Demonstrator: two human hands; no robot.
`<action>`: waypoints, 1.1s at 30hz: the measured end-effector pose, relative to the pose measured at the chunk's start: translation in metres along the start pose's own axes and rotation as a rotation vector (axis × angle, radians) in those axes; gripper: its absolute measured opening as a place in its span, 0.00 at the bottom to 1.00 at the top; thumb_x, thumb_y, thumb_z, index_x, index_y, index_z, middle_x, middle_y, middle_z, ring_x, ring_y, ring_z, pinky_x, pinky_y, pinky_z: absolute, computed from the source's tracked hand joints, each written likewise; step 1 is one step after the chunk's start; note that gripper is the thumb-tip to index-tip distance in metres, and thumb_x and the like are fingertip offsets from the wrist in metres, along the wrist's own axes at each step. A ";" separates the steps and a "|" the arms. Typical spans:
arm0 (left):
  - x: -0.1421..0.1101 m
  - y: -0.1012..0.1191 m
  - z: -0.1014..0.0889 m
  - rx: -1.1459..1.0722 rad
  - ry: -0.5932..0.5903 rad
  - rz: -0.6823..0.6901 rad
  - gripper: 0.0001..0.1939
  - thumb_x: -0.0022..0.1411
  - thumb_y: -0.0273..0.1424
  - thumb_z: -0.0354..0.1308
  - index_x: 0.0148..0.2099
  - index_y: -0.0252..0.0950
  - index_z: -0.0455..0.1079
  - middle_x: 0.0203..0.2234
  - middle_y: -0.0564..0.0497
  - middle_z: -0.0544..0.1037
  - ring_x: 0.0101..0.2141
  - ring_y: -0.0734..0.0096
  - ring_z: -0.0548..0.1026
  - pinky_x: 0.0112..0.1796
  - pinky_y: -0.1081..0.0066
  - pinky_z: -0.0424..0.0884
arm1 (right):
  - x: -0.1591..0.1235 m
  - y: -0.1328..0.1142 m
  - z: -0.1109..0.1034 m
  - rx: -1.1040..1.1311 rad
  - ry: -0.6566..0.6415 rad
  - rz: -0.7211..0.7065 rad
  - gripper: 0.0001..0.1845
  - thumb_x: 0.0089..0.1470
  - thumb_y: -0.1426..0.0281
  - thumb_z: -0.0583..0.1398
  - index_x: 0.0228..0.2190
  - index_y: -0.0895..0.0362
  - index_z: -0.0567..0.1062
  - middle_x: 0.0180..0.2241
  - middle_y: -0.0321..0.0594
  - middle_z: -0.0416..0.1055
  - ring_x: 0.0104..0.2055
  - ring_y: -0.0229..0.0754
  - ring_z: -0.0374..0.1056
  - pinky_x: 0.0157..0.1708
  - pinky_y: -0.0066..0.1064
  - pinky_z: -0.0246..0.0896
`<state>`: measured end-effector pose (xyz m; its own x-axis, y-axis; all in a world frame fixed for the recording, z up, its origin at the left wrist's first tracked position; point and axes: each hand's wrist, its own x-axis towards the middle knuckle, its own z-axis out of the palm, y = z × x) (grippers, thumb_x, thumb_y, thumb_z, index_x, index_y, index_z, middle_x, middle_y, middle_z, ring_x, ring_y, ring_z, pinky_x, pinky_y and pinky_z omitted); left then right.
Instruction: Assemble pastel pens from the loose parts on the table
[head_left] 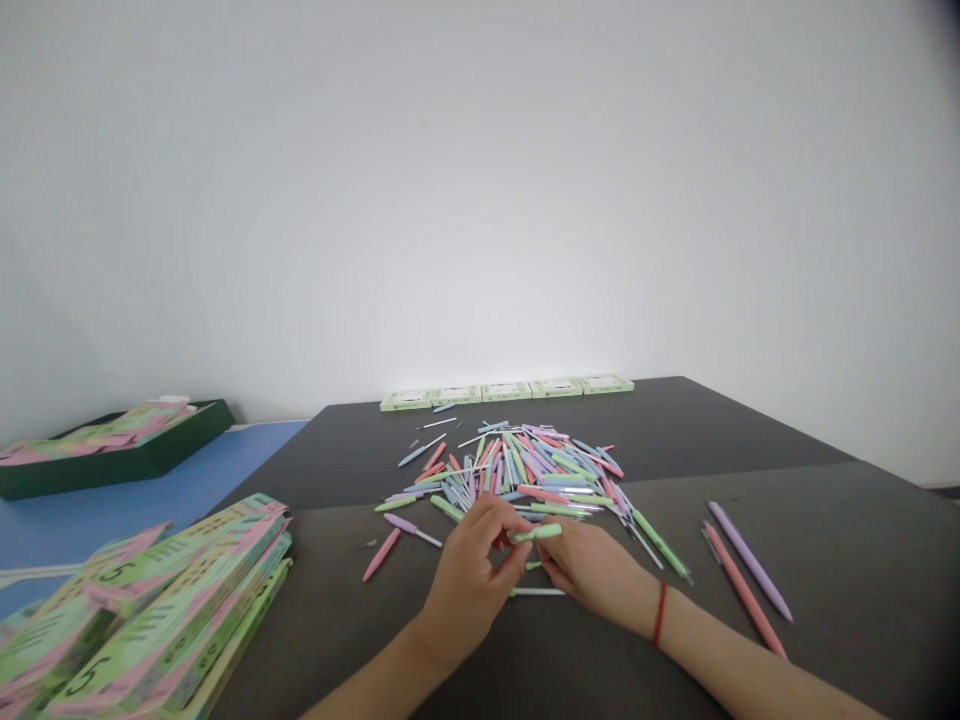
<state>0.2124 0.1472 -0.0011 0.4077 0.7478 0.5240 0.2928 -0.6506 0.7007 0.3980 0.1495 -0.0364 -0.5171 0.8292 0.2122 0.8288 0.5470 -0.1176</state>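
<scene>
Head cam: a green pen part (541, 532) is pinched between the left hand's (480, 555) thumb and fingers, lower center of the frame. Its far end pokes out over the right hand (592, 572), whose exact grip can't really be told.

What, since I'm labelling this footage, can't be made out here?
In the head view:
Right hand's fingertips near the green pen part: mostly hidden by the hand itself.
Inside of the pen pile: covered by outer pens.
Fine print on the far boxes: too small.
Green tray: cut off by left edge.
Carton stack: cut off by bottom edge.
</scene>
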 end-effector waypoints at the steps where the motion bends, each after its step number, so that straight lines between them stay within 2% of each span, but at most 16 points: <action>1: 0.000 0.005 -0.001 0.023 -0.022 0.015 0.05 0.59 0.25 0.53 0.36 0.38 0.69 0.33 0.51 0.69 0.33 0.70 0.68 0.35 0.72 0.64 | 0.000 0.001 0.001 0.005 0.009 0.002 0.06 0.55 0.75 0.53 0.34 0.59 0.70 0.33 0.43 0.70 0.35 0.44 0.67 0.34 0.31 0.59; 5: 0.001 0.016 -0.001 0.091 -0.048 0.048 0.06 0.59 0.25 0.54 0.36 0.38 0.71 0.33 0.50 0.70 0.35 0.69 0.69 0.38 0.70 0.64 | -0.001 0.003 0.004 0.029 0.021 0.004 0.07 0.55 0.75 0.52 0.36 0.60 0.69 0.34 0.44 0.70 0.36 0.45 0.67 0.35 0.32 0.59; 7: 0.002 0.013 0.000 0.047 -0.036 0.006 0.05 0.58 0.26 0.55 0.35 0.38 0.71 0.33 0.50 0.70 0.34 0.69 0.68 0.37 0.70 0.64 | 0.000 0.003 0.004 0.044 0.019 0.006 0.08 0.54 0.76 0.53 0.37 0.60 0.69 0.35 0.45 0.70 0.36 0.46 0.67 0.36 0.33 0.59; 9: 0.004 0.005 0.002 -0.134 -0.009 -0.130 0.03 0.57 0.27 0.57 0.35 0.38 0.70 0.29 0.52 0.70 0.30 0.72 0.68 0.33 0.72 0.64 | 0.000 0.003 0.002 0.061 0.032 0.015 0.10 0.53 0.77 0.53 0.37 0.59 0.70 0.35 0.45 0.70 0.36 0.45 0.67 0.36 0.32 0.59; 13: 0.006 -0.017 0.003 -0.781 0.000 -0.431 0.03 0.57 0.29 0.58 0.36 0.36 0.68 0.26 0.54 0.70 0.27 0.76 0.68 0.29 0.76 0.65 | -0.001 0.005 0.000 0.090 0.034 0.081 0.07 0.51 0.77 0.53 0.31 0.58 0.70 0.31 0.41 0.71 0.33 0.42 0.67 0.32 0.29 0.56; 15: 0.006 -0.025 0.000 -1.014 -0.027 -0.480 0.04 0.55 0.27 0.61 0.35 0.35 0.68 0.30 0.53 0.70 0.29 0.78 0.70 0.30 0.78 0.66 | -0.001 0.006 0.000 0.121 0.036 0.091 0.06 0.50 0.78 0.53 0.28 0.58 0.69 0.30 0.40 0.71 0.32 0.41 0.66 0.31 0.28 0.55; 18: 0.005 -0.029 -0.010 -1.183 -0.093 -0.483 0.07 0.52 0.24 0.63 0.34 0.36 0.68 0.33 0.54 0.69 0.29 0.81 0.70 0.31 0.79 0.67 | -0.003 0.007 0.001 0.147 0.044 0.093 0.06 0.49 0.78 0.54 0.28 0.57 0.69 0.29 0.39 0.71 0.31 0.39 0.66 0.30 0.27 0.52; 22: 0.003 -0.026 -0.019 -1.221 -0.164 -0.471 0.09 0.50 0.26 0.66 0.33 0.36 0.68 0.31 0.55 0.67 0.28 0.81 0.69 0.31 0.79 0.67 | -0.004 0.007 0.000 0.149 0.042 0.110 0.05 0.50 0.78 0.54 0.29 0.57 0.68 0.29 0.39 0.71 0.31 0.40 0.66 0.30 0.27 0.51; 33: 0.004 -0.018 -0.022 -1.106 -0.191 -0.521 0.11 0.48 0.29 0.67 0.31 0.38 0.67 0.30 0.55 0.65 0.29 0.78 0.67 0.31 0.77 0.66 | -0.002 0.006 0.003 0.114 0.084 0.060 0.06 0.50 0.77 0.53 0.32 0.57 0.67 0.32 0.40 0.70 0.34 0.41 0.67 0.31 0.28 0.54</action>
<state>0.1898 0.1643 -0.0011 0.6084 0.7923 0.0459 -0.3921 0.2498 0.8853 0.4035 0.1511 -0.0401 -0.4438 0.8507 0.2817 0.8256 0.5104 -0.2405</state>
